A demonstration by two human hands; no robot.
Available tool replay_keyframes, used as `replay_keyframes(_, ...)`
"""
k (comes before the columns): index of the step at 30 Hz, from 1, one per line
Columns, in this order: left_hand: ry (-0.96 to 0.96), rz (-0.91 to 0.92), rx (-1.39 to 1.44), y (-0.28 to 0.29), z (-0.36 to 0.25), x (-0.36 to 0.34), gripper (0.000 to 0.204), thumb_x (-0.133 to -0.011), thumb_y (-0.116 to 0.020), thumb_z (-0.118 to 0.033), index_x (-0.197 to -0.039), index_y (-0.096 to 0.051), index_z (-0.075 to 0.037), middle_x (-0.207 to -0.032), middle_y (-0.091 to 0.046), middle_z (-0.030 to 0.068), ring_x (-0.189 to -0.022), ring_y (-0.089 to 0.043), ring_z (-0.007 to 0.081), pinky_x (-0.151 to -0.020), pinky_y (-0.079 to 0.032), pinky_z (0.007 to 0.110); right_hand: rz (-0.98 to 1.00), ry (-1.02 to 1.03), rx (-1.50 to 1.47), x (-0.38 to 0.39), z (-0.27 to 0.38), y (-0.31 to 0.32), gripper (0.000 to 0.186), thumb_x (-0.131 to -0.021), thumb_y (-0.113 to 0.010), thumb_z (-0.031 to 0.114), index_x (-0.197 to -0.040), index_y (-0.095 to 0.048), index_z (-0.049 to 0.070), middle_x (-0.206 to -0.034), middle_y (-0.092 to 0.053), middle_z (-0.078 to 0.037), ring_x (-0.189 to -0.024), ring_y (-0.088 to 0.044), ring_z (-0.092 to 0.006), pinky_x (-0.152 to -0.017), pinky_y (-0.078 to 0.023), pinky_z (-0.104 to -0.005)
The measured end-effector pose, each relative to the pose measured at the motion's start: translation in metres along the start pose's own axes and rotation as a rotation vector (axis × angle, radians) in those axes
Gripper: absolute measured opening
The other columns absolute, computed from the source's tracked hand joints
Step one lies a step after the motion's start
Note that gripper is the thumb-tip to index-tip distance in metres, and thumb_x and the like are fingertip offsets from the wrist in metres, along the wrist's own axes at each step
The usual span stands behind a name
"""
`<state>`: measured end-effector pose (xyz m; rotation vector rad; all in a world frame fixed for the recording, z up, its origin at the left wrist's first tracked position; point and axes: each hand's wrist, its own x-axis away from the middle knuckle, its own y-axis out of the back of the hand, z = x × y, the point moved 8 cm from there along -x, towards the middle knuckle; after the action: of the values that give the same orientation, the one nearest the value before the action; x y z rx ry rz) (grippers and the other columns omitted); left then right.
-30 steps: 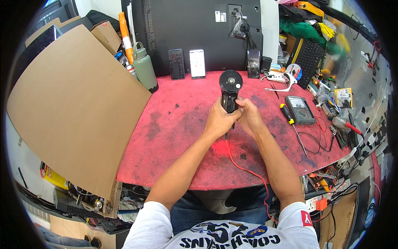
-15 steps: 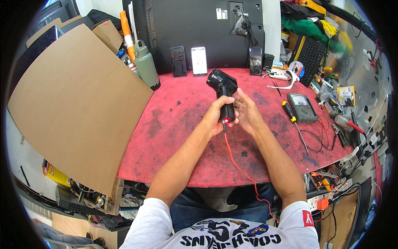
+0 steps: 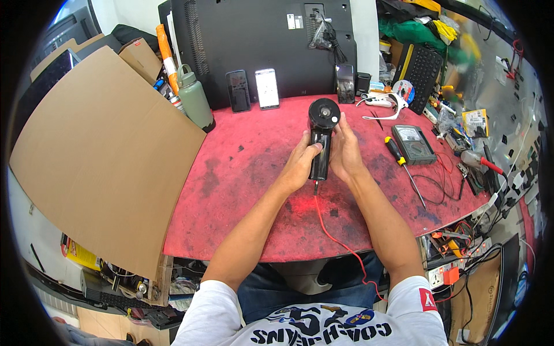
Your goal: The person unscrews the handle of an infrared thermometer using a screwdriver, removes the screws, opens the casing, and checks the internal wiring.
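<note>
**Head view: blower (image 3: 322, 137) held up over the surface (image 3: 248, 179)**

Surface first, biggest: red, stained, curved front edge. Black panel (image 3: 242, 52) stands behind it, cardboard (image 3: 104, 150) leans along the left side. Green bottle (image 3: 196, 102) near the cardboard's edge.

Blower (looks like one, anyway): black, glossy, gun-shaped, round head up, handle running down toward the person. It's clear of the surface, between the two hands; red glow on the cloth below its lower end.

Left hand (image 3: 300, 163) wraps the handle from the left: thumb pressed on the near face, other fingers mostly hidden, seemingly curled behind. Right hand (image 3: 347, 151) just beside handle and head, fingers extended and close together, not clamped; can't tell if they touch.

Handling, my guess: fairly light, a bit top-heavy at the head, stiff shell, slick from the gloss, no great fragility except at the cable joint. Best hold: mid-handle, full wrap, thumb on the near face; second hand can steady the head. Keep off the round end face.

Smaller: meter (image 3: 414, 144) and screwdriver (image 3: 404, 167) off to the right; thin red cable (image 3: 337, 241) trails from the handle's foot, flexible, so don't pull by it.
</note>
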<state>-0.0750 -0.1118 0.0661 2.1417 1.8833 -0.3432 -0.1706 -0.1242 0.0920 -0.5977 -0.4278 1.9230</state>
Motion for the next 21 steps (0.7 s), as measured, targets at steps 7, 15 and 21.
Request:
replay_keyframes(7,0.02,0.017,-0.019,0.0,-0.004,0.004,0.048,-0.084,-0.05,-0.022,-0.122,-0.051,0.007,-0.105,-0.061,0.0173,-0.098,-0.057,0.0218,-0.088,-0.044,0.034,0.052,0.007,0.087,0.003,-0.001,-0.006,0.062,-0.095,-0.033,0.061,-0.125,-0.049,0.01,-0.11,-0.059,-0.007,-0.102,-0.056,-0.0186,-0.091,-0.044,-0.0365)
replay_keyframes(15,0.035,-0.012,-0.02,0.004,-0.026,0.007,0.024,-0.077,-0.055,-0.017,-0.089,-0.061,0.002,-0.075,-0.059,0.0026,-0.065,-0.053,0.0095,-0.06,-0.042,0.025,0.027,-0.025,0.113,0.001,-0.008,0.0,0.064,-0.093,-0.036,0.063,-0.118,-0.058,0.007,-0.101,-0.06,-0.011,-0.091,-0.057,-0.0175,-0.083,-0.045,-0.0335)
replay_keyframes(21,0.025,-0.014,-0.054,0.007,-0.018,0.006,0.032,-0.078,-0.056,-0.011,-0.105,-0.063,0.004,-0.086,-0.063,0.0064,-0.076,-0.057,0.0117,-0.07,-0.047,0.028,0.058,-0.02,0.109,0.001,-0.009,-0.002,0.065,-0.093,-0.036,0.063,-0.118,-0.058,0.008,-0.101,-0.06,-0.01,-0.091,-0.057,-0.0172,-0.081,-0.045,-0.033)
